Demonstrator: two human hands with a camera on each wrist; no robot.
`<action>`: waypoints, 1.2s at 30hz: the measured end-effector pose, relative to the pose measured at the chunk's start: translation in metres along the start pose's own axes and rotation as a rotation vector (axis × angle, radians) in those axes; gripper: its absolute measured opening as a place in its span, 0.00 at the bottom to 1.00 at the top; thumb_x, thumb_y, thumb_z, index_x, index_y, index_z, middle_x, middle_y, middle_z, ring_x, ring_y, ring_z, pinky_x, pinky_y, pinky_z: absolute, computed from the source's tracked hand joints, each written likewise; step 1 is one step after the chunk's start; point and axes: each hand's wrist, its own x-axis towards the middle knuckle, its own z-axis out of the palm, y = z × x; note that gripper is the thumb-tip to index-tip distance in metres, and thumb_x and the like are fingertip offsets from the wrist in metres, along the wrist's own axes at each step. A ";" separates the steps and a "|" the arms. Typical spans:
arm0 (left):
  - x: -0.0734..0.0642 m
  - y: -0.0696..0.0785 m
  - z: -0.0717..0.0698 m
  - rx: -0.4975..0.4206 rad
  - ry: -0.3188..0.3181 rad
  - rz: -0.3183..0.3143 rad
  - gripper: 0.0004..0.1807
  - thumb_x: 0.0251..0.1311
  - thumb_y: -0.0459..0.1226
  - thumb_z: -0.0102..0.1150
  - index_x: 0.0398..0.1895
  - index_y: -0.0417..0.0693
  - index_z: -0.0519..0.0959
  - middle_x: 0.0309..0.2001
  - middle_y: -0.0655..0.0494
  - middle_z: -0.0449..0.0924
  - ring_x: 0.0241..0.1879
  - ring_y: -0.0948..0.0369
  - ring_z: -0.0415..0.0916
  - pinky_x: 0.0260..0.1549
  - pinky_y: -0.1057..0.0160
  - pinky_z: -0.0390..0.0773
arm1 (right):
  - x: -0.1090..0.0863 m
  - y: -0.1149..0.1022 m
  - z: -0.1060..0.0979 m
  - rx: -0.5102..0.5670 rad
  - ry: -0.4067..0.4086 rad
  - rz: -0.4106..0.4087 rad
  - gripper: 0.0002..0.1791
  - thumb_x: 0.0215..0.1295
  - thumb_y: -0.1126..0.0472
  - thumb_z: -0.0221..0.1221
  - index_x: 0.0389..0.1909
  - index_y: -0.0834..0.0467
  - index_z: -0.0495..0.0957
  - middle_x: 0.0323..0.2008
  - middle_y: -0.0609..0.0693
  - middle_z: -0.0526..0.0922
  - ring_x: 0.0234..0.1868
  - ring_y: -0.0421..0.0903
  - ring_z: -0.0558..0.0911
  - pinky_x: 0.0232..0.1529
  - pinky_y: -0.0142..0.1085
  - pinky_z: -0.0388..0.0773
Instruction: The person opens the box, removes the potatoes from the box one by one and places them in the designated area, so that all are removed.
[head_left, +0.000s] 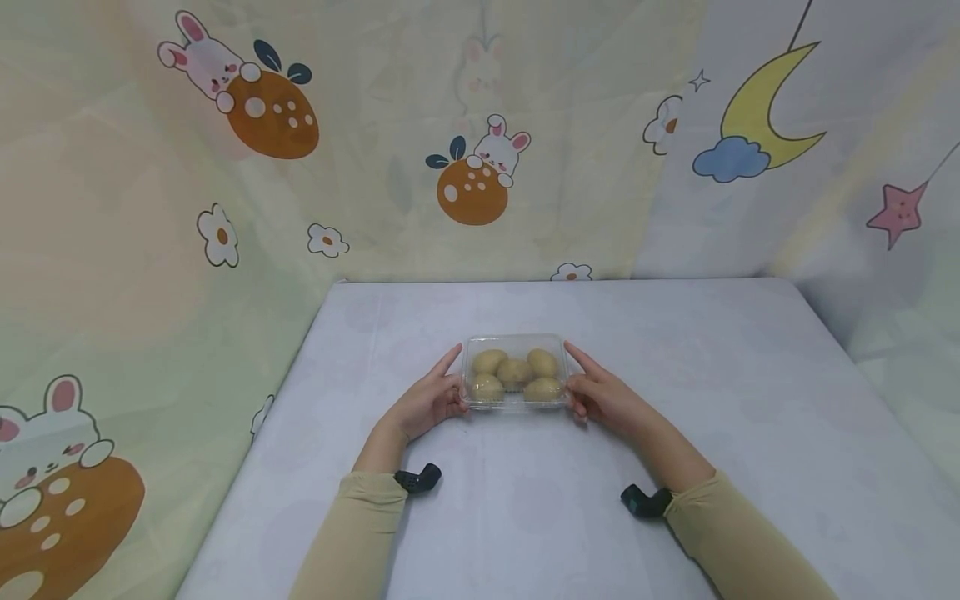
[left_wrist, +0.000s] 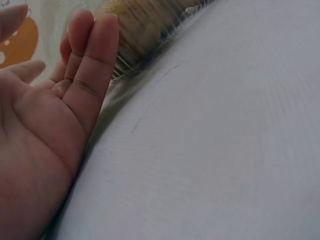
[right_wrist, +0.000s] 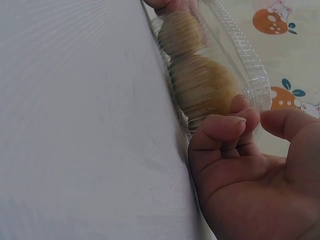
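Clear, rectangular plastic box point(head_left: 516, 340) is placed between left hand point(head_left: 426, 402) and right hand point(head_left: 611, 402) | five yellow-brown, oval potatoes point(head_left: 514, 374) are contained within | both hands are held relaxed, index fingers point(head_left: 448, 359) extended | box ends are touched, not encircled, apparently for even steadying

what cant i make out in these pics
Head view: the floor of the box, mostly hidden by the potatoes; whether the lid is latched, too small.
Left wrist view: most of the box, cut off by the top edge and covered by the left hand.
Right wrist view: the left hand, mostly cut off by the top edge.
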 end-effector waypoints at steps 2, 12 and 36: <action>0.000 0.001 0.001 0.007 0.007 0.001 0.40 0.68 0.37 0.50 0.76 0.80 0.47 0.33 0.57 0.74 0.34 0.61 0.78 0.45 0.58 0.83 | -0.001 0.000 0.000 0.000 -0.001 0.000 0.40 0.75 0.59 0.48 0.79 0.35 0.39 0.26 0.48 0.75 0.22 0.41 0.72 0.28 0.33 0.77; 0.000 -0.002 0.000 0.112 0.022 0.002 0.38 0.69 0.42 0.56 0.75 0.81 0.52 0.36 0.55 0.72 0.38 0.57 0.78 0.48 0.55 0.83 | -0.002 -0.002 -0.002 0.031 -0.026 -0.009 0.41 0.75 0.59 0.51 0.79 0.36 0.39 0.27 0.49 0.76 0.23 0.42 0.73 0.29 0.34 0.78; -0.001 -0.001 0.001 0.137 -0.001 0.032 0.41 0.68 0.40 0.58 0.77 0.77 0.50 0.39 0.53 0.70 0.37 0.57 0.79 0.47 0.54 0.83 | -0.002 0.002 -0.014 0.149 -0.198 -0.007 0.49 0.71 0.71 0.50 0.78 0.34 0.34 0.32 0.47 0.78 0.29 0.41 0.74 0.33 0.33 0.78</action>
